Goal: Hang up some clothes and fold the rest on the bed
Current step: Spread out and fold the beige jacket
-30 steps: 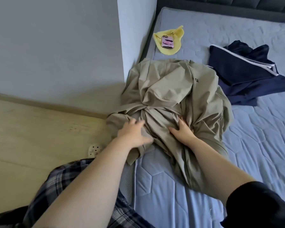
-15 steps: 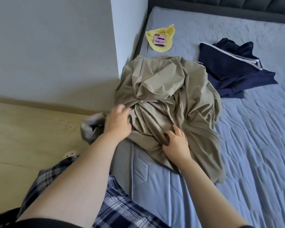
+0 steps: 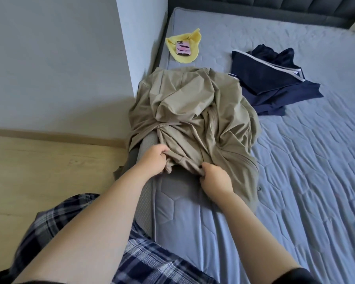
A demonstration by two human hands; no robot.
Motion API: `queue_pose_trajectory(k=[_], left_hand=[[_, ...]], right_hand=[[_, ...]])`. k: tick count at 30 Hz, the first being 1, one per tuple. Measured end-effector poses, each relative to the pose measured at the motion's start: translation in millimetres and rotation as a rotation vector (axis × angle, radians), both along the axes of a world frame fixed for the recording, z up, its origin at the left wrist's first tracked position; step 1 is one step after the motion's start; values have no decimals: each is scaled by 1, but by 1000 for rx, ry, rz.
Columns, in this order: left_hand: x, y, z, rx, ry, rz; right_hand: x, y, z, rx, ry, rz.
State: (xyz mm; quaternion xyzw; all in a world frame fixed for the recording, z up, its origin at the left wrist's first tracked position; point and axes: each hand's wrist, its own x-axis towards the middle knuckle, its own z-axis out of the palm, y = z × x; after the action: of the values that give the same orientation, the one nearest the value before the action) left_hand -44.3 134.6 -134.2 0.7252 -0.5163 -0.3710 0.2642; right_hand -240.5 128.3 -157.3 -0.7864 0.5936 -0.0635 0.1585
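**Head view: taking up the near edge of a beige garment.** A crumpled beige garment (image 3: 193, 111) lies on the left side of the blue-grey mattress (image 3: 295, 181), beside the corner of the wall (image 3: 123, 58). Its left part spills over the mattress edge toward the wooden floor (image 3: 49, 160).

One second earlier both hands rest on the middle of the heap, with the fingers lying over the cloth. Half a second earlier the left hand is out at the mattress edge, where a fold hangs off, and the right hand is nearer the person. Both hands are now at the garment's near edge. The left hand (image 3: 152, 158) has its fingers curled round a bunch of cloth at the mattress edge. The right hand (image 3: 215, 180), just to its right, is clamped on the same edge, with fabric gathered under the knuckles. The grey side of the mattress now shows beneath the left hand, where cloth covered it before.

The change reads as a shift from searching the heap to holding it by one edge. The likely purpose is to lift or shake the garment out for folding or hanging, and neither is done yet.

A navy garment (image 3: 275, 83) lies loosely folded at far right. A phone (image 3: 182, 48) lies on a yellow cloth (image 3: 184, 59) at the far left of the bed.
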Motion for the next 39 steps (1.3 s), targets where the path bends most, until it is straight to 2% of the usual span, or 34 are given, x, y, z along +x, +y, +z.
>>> queue_pose_trajectory(k=[2,3,4,5,7,8,9,12,14,17,18,19,22,25,28,29,31,33,34,36,39], left_hand=[[1,-3,15,36,374,90],[5,-1,21,55,468,70],[11,1,26,74,445,6],[19,3,28,96,308,-91],[28,8,24,98,-189,-242],[28,11,22,45,-361,-203],[28,12,23,-27,-405,-64],[31,13,29,-238,-284,450],[39,14,31,-210,-64,619],[33,17,44,-124,695,807],[29,18,49,-44,885,801],[25,20,55,63,994,735],[19,25,63,297,1195,473],[23,29,65,332,1293,482],[26,30,62,285,1207,648],[27,29,60,262,1169,696],[28,27,57,238,1145,734],[27,27,55,234,1161,694],[26,27,55,234,1172,655],[23,28,55,237,1186,572],[24,30,58,214,1209,476]], right_hand=[[-6,-8,13,-74,-180,-160],[-9,-12,20,-129,-231,-217],[-11,-16,27,-186,-238,-252],[-14,-20,32,-238,-223,-271],[-17,-24,42,-343,-210,-302],[-19,-24,46,-393,-221,-320],[-20,-23,49,-436,-242,-347],[-22,-18,53,-535,-339,-435],[-23,-16,56,-573,-428,-495],[-22,-16,63,-484,-569,-606],[-20,-16,66,-441,-611,-631],[-18,-17,69,-410,-654,-652],[-12,-24,74,-367,-674,-643],[-6,-22,70,-471,-463,-545],[9,1,52,-745,-468,-205],[17,12,43,-747,-472,-43],[33,29,25,-549,-380,172],[48,37,10,-307,-249,196],[54,38,7,-257,-219,167],[65,37,6,-299,-234,70],[74,31,16,-467,-322,-53]])
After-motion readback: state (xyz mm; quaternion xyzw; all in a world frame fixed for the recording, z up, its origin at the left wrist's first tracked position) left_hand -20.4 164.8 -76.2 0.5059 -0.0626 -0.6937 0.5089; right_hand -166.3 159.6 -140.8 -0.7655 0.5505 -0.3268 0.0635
